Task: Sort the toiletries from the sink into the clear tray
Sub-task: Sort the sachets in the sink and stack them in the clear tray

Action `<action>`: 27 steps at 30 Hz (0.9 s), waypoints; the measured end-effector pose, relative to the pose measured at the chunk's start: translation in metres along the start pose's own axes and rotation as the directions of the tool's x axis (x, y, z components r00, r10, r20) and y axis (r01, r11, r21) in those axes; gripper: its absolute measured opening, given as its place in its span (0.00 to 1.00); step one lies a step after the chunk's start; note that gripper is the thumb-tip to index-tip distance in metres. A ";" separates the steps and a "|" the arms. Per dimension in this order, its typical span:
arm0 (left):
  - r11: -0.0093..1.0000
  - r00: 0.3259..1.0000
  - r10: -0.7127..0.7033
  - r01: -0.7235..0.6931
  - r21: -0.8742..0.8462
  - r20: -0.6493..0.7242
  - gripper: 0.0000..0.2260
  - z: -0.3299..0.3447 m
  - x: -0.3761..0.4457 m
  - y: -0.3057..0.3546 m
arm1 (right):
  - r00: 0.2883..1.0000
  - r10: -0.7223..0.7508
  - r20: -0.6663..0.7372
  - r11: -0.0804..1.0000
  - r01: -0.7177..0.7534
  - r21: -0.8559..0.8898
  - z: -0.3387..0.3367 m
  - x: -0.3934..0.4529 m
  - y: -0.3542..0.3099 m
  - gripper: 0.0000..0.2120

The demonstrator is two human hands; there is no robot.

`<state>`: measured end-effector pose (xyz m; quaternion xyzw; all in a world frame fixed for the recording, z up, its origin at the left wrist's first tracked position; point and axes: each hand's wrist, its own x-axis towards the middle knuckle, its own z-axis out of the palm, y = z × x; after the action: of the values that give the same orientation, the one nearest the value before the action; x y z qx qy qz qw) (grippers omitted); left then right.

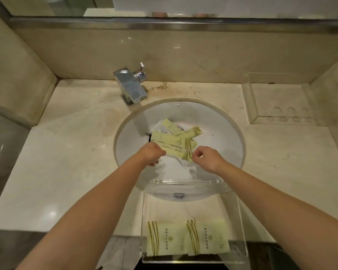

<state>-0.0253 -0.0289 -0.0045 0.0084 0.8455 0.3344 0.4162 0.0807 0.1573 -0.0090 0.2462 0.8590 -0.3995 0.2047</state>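
Several pale yellow toiletry packets (176, 136) lie piled in the white round sink (222, 137). One long yellow packet (177, 152) is held over the basin between both hands. My left hand (153, 153) pinches its left end and my right hand (205, 157) pinches its right end. A clear tray (240, 221) rests on the counter's front edge, partly overhanging the sink. Two wider yellow packets (187, 238) lie side by side in the tray's near end.
A chrome faucet (131, 85) stands behind the sink at the left. A second clear tray (277, 102) sits on the marble counter at the far right. A mirror edge runs along the top, and side walls close in the counter.
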 end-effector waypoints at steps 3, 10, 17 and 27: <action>0.988 0.997 -0.077 0.080 -0.130 0.028 0.08 0.008 0.017 -0.003 | 0.999 0.006 0.048 0.998 -0.003 -0.063 0.012 0.023 0.000 0.08; 0.937 0.984 -0.155 0.173 -0.302 0.084 0.16 0.024 0.059 -0.012 | 0.994 -0.029 0.101 0.969 0.053 -0.243 0.034 0.085 0.002 0.19; 0.804 0.975 -0.198 0.222 -0.551 0.104 0.04 0.028 0.074 -0.010 | 0.997 -0.020 0.069 0.940 0.042 -0.338 0.044 0.117 -0.002 0.18; 0.881 0.986 -0.136 0.078 -0.466 -0.092 0.04 0.034 0.082 -0.006 | 0.996 0.085 0.015 0.989 -0.082 -0.121 0.057 0.112 -0.005 0.07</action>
<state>-0.0531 0.0092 -0.0800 -0.1579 0.7649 0.5019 0.3715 -0.0021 0.1388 -0.1018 0.2652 0.8684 -0.3406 0.2442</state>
